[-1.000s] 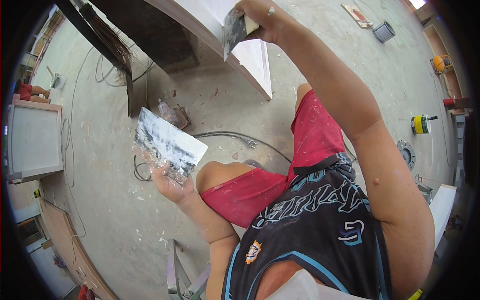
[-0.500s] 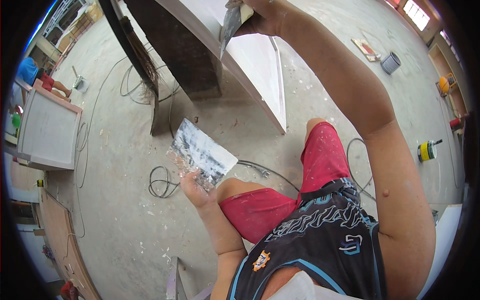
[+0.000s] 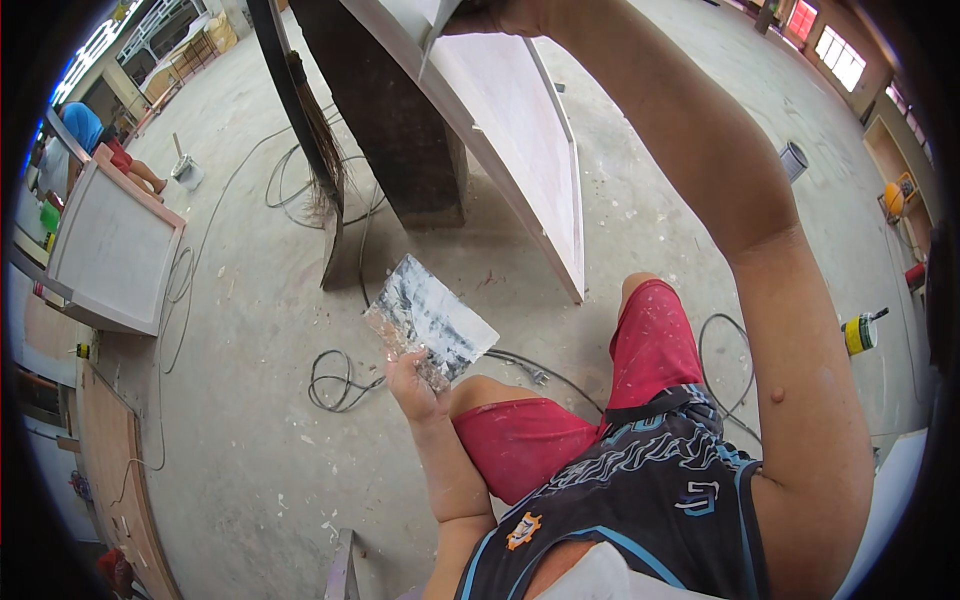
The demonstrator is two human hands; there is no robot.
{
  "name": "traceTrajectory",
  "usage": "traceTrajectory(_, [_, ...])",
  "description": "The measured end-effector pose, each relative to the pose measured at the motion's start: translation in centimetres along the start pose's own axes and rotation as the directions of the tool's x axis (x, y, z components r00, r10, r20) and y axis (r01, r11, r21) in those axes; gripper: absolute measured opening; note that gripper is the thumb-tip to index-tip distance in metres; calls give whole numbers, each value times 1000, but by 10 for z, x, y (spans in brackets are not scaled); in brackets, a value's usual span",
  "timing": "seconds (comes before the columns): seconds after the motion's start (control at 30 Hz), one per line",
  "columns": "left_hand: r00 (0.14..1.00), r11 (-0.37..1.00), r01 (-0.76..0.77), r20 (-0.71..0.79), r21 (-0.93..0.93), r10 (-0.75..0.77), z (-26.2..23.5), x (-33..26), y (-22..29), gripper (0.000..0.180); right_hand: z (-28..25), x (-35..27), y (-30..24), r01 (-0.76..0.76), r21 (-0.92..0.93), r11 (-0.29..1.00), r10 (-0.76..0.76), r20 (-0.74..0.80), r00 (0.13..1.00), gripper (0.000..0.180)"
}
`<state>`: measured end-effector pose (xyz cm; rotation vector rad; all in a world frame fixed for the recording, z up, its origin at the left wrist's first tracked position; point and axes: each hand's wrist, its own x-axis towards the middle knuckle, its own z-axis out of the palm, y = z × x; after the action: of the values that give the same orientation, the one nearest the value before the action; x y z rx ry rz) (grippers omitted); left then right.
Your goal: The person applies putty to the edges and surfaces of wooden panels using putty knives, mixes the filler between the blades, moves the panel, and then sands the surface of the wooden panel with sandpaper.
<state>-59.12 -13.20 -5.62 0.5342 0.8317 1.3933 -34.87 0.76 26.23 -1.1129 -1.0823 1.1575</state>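
Your left hand (image 3: 418,388) pinches the smeared flat plate (image 3: 440,315) by its lower edge, over the floor (image 3: 270,470) — likely light, stiff and slick, best gripped there. Your right hand (image 3: 500,15), near a pale blade (image 3: 436,38), is cropped; I cannot tell how its fingers sit. A bucket (image 3: 187,174) holds 1 stick (image 3: 177,146), contents unclear; a yellow-banded can (image 3: 857,335) shows 1 dark handle (image 3: 880,313).

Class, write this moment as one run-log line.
left hand: holds smeared plate | right hand: partly cropped, holds blade at panel | plug: on floor
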Motion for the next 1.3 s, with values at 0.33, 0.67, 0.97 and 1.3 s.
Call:
traceTrajectory(0.33, [994,995,70,-78,-68,-75,-5,1,-2,57,22,19,-38,42,-192,981,-32,55,998,28])
traceTrajectory(0.67, [986,986,54,164,-155,-29,-7,10,-7,58,34,38,-67,209,-226,951,-165,199,966,21])
traceTrajectory(0.97, [985,969,68,169,-236,-27,29,-19,9,54,-15,-111,-4,399,-152,904,-378,151,914,21])
traceTrajectory(1.3, [904,857,-31,351,-515,244,65,-18,54,50,-94,-113,133,758,-604,247,-602,517,609,37])
